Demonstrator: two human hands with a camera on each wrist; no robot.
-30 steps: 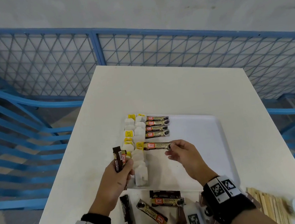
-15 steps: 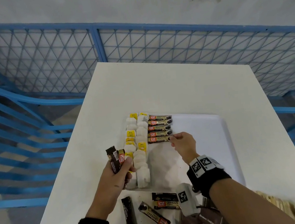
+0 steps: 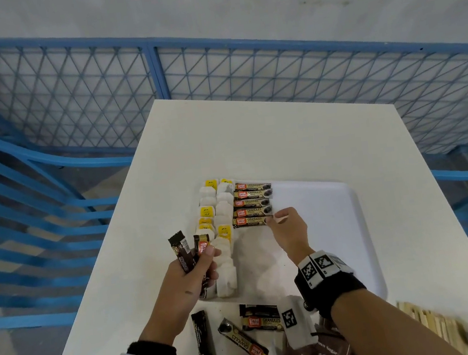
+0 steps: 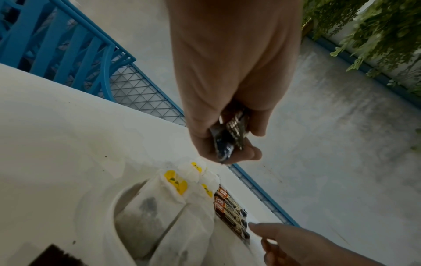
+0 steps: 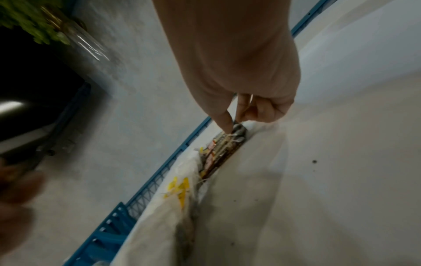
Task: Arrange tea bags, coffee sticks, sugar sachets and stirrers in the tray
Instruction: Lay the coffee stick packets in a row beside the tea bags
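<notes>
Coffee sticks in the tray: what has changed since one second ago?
The right hand carried a fifth coffee stick away from the person and laid it under the other four; its fingertips still touch the stick's end. The left hand still grips its bundle of sticks. Tea bags unchanged.

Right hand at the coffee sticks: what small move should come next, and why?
Probably let go of the fifth coffee stick and take another from the left hand. The right hand pinches its end, it lies in line, and the left grips spare sticks.
</notes>
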